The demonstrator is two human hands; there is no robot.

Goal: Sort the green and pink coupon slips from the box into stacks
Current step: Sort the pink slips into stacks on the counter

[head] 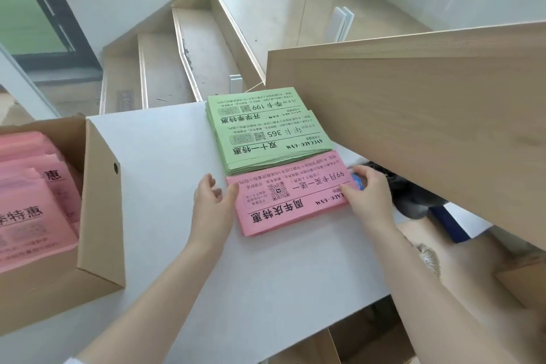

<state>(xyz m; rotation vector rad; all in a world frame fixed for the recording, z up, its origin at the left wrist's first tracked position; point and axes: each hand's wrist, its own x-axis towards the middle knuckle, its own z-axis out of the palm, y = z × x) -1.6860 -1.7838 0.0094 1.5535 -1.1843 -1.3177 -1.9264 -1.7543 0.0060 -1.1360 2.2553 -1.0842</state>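
Our left hand [214, 196] and right hand [366, 190] press with relaxed fingers on both ends of the pink stack [291, 201] on the bench [165, 162]; the green stack [266, 133] lies just behind; we judge much is left, as many pink slips [29, 195] fill the box [100, 216].

Bare white table [165, 162] between cardboard box [100, 216] and stacks, wooden board [413, 115] overhanging right (close above).

cardboard box [100, 216] cut off at left edge, small print on pink stack [291, 196] unreadable
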